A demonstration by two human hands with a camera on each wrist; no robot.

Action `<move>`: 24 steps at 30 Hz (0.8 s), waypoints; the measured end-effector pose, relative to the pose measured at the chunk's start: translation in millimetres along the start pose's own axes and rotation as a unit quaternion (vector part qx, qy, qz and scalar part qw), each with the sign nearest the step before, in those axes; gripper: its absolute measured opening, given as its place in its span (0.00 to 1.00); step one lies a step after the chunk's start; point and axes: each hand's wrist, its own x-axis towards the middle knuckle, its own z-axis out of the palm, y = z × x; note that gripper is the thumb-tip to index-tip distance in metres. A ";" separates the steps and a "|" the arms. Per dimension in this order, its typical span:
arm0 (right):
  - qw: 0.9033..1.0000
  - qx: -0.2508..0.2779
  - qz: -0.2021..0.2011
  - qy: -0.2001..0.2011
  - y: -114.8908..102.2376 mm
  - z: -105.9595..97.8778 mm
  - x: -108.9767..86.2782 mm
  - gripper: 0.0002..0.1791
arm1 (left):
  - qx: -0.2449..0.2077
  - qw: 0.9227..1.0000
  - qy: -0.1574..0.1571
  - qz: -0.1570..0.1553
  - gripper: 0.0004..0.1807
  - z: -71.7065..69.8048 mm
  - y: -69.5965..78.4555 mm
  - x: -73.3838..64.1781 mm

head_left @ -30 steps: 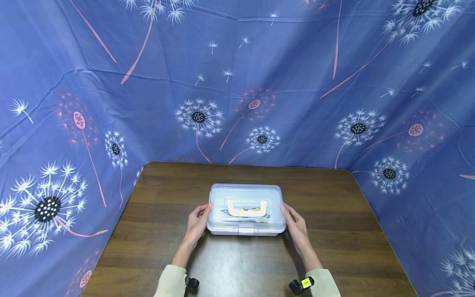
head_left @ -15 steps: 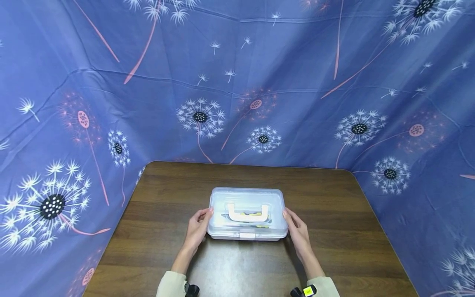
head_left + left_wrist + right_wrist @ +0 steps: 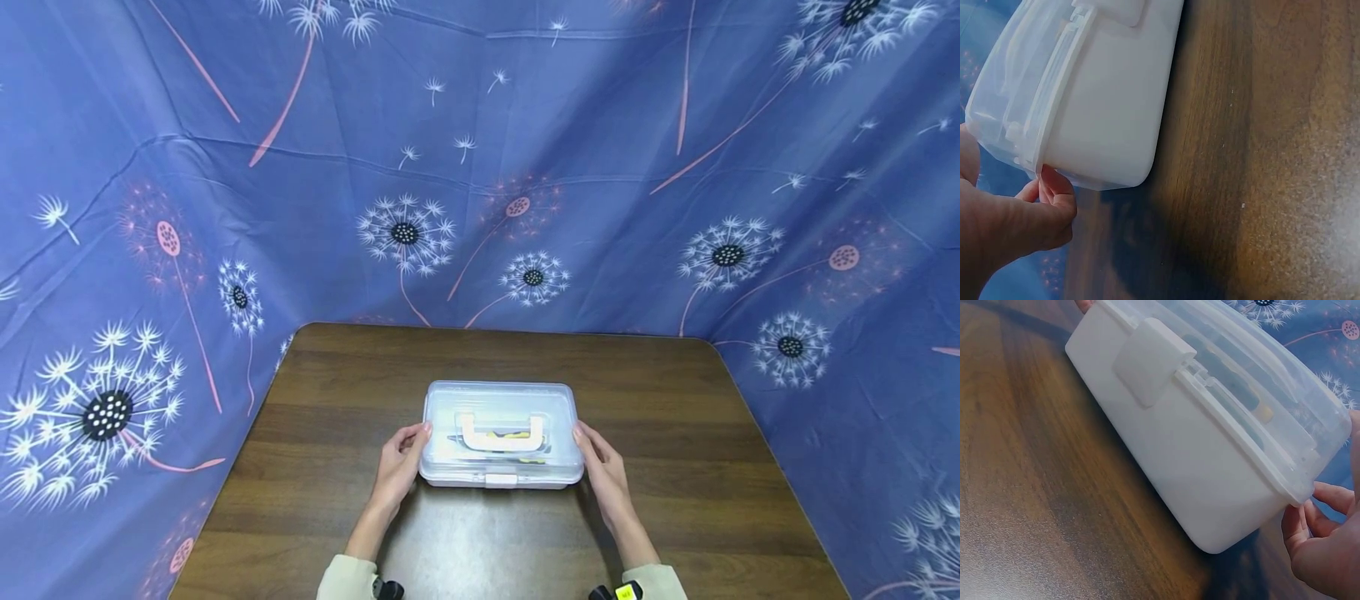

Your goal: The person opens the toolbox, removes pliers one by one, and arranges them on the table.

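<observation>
A white plastic storage box (image 3: pixel 500 479) with a clear lid and a white carrying handle (image 3: pixel 502 442) stands on the wooden table. Through the lid show some yellow and dark items (image 3: pixel 513 435), too blurred to name. My left hand (image 3: pixel 400 467) grips the box's left end, its thumb against the lid and curled fingers (image 3: pixel 1057 190) under the rim. At the opposite end my right hand (image 3: pixel 606 473) holds on the same way, fingers (image 3: pixel 1297 528) tucked below the rim. The front latch (image 3: pixel 1150 359) lies flat against the box wall, and the lid is down.
The brown wooden table (image 3: pixel 337 375) reaches past the box on all sides. Behind it and along both sides hangs a blue cloth (image 3: pixel 300 208) printed with dandelions. A small dark device (image 3: pixel 387 590) is strapped at each wrist, below pale sleeves.
The box has slid a little toward me, with both hands keeping their grip on its ends. Most of that shift came in the first half second.
</observation>
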 end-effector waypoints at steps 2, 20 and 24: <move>1.000 -0.004 0.001 -0.002 -0.6 0.0 -0.2 0.35 | -0.001 1.000 0.001 -0.002 0.28 -0.6 0.2 -0.8; 0.995 0.072 0.065 0.033 3.7 -1.2 -8.3 0.40 | 0.018 0.999 -0.033 -0.025 0.36 -3.7 9.4 16.2; 0.991 0.099 0.076 0.047 8.0 3.1 -13.9 0.33 | 0.011 0.999 -0.036 -0.034 0.39 -5.3 10.9 28.3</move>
